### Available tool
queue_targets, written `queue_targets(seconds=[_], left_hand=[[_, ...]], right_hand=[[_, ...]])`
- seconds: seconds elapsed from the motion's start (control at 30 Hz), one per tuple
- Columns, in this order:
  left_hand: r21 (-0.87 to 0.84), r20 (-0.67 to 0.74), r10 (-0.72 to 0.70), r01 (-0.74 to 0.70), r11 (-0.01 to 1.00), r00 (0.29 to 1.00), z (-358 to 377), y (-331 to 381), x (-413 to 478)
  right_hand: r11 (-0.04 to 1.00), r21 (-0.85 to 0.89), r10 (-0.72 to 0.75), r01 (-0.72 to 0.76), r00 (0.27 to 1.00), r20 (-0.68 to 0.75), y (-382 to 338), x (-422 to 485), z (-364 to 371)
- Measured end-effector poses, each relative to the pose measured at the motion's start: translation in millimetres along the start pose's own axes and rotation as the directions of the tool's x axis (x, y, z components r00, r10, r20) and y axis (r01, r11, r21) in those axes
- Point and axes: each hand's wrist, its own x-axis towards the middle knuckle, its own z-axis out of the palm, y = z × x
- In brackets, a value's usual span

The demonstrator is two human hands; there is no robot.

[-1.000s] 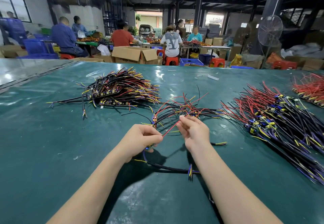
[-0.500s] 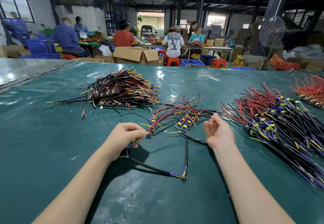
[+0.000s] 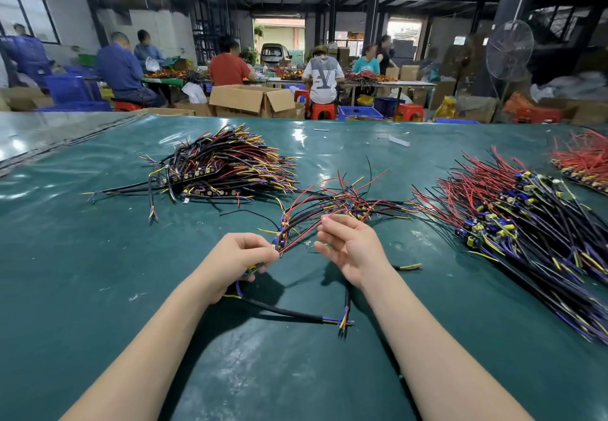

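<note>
2 grips at 1 harness (image 3: 252, 269). Left grip (image 3: 237, 261) curled tight round its board end; black cable (image 3: 283, 310) trails from under it onto surface (image 3: 98, 272). Right grip (image 3: 349, 247) just beside, fingers loose & apart, holding nothing, 1 fingertip touching red wire (image 3: 301, 238) btw both.

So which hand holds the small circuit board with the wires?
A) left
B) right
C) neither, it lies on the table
A: the fingers of the left hand curl round the circuit board; the right hand holds no board.
</note>
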Motion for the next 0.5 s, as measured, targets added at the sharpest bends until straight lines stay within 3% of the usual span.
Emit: queue_targets(seconds=[0.27, 0.5], left_hand=[[0.041, 0.050, 0.005, -0.007, 0.999, 0.999, -0.9, -0.7, -1.7], [0.038, 0.003, -0.003, 0.003, 0.999, 1.000, 3.5, -1.9, -0.9]], right_hand=[[1.000, -0.017, 0.024, -0.024, 0.999, -0.038, 1.7, 0.5, -0.8], [0.998, -0.056, -0.030, 0.028, 0.999, -0.038, 2.5, -0.6, 2.2]])
